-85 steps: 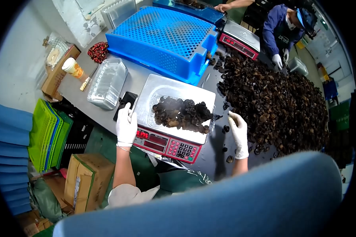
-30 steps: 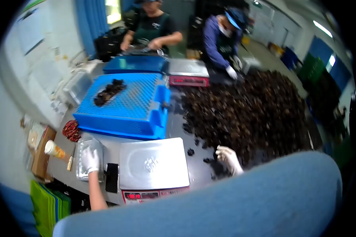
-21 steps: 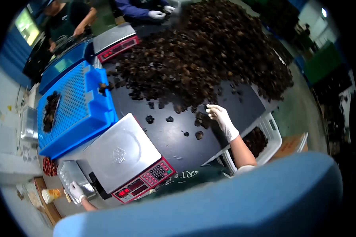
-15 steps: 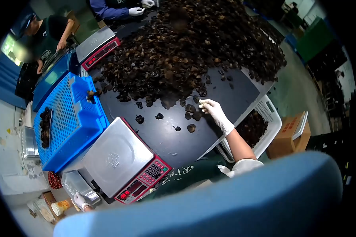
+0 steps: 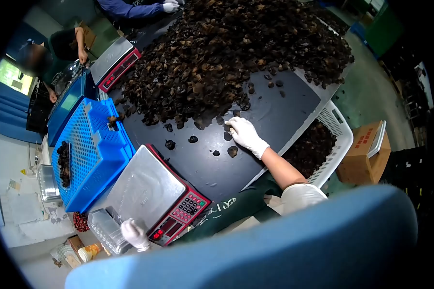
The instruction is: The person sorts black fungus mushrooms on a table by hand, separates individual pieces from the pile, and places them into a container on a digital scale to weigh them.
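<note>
Left hand (image 5: 134, 234) blurred beside the scale (image 5: 142, 185), right hand (image 5: 246, 133) by dark pieces (image 5: 232, 151); I can't tell whether fingers pinch anything.

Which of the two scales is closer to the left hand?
The near scale, right beside the left hand; the far scale stands at the blue crate's far end.

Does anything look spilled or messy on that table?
A little: a few dark pieces lie scattered on the tabletop between the big heap and the nearer red-edged scale, as if they strayed.
</note>
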`<state>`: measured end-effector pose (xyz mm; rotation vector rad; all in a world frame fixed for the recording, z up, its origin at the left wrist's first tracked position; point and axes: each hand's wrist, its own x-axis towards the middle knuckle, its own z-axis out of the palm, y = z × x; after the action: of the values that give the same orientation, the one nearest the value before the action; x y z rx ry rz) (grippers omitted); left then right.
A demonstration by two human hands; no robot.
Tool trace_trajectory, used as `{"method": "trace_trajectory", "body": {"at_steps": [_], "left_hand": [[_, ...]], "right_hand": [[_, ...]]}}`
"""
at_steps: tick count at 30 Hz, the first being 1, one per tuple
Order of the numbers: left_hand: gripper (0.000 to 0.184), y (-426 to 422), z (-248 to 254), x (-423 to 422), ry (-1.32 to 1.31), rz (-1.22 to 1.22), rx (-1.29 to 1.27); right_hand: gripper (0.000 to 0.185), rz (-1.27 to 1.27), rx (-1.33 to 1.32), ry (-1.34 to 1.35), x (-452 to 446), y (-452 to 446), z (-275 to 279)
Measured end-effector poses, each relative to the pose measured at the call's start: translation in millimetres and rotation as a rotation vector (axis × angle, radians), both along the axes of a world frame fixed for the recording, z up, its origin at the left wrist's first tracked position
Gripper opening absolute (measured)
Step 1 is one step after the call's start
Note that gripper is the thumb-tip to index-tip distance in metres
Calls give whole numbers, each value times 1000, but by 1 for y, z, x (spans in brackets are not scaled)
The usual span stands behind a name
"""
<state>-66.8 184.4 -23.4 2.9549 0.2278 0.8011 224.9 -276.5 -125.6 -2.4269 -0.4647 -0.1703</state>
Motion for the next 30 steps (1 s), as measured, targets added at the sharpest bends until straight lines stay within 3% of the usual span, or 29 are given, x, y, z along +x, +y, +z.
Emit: {"method": "trace_trajectory", "body": {"at_steps": [2,3,7,10,13,15,17,20,22,25,26,27,29,30], "left_hand": [[13,-25,7,1,207,-42,-39],[27,-31,6,-4,198,-54,-106],[47,-83,29,14,52,25,-210],[46,-125,27,63,-46,-123,-348],[47,-185,18,137,-1,-222,-546],[52,-212,2,187,127,-239,-541],[58,-223,-28,230,226,-157,-529],[69,-211,-76,282,412,119,-413],[74,-205,-95,301,527,344,-347],[77,-198,-127,312,540,546,-366],[74,-204,-130,310,501,528,-299],[70,-210,-136,306,460,509,-234],[57,-219,-144,293,291,310,-138],[44,-229,-142,288,191,219,-119]], "right_hand": [[30,38,-61,-83,1,7,-5],[30,37,-54,-81,1,10,-6],[27,54,-162,0,7,10,-5],[22,45,59,51,18,3,-16],[23,62,248,224,23,-7,-4],[27,54,325,302,24,-16,9],[30,-21,565,575,22,-27,14],[29,-16,894,631,17,-62,0],[26,-69,1042,743,6,-105,34],[36,144,1536,770,-9,-177,32],[50,453,1656,621,-17,-201,28],[61,807,1946,663,-10,-213,22],[65,787,2002,568,-7,-226,11],[60,619,1962,585,-5,-215,12]]}}
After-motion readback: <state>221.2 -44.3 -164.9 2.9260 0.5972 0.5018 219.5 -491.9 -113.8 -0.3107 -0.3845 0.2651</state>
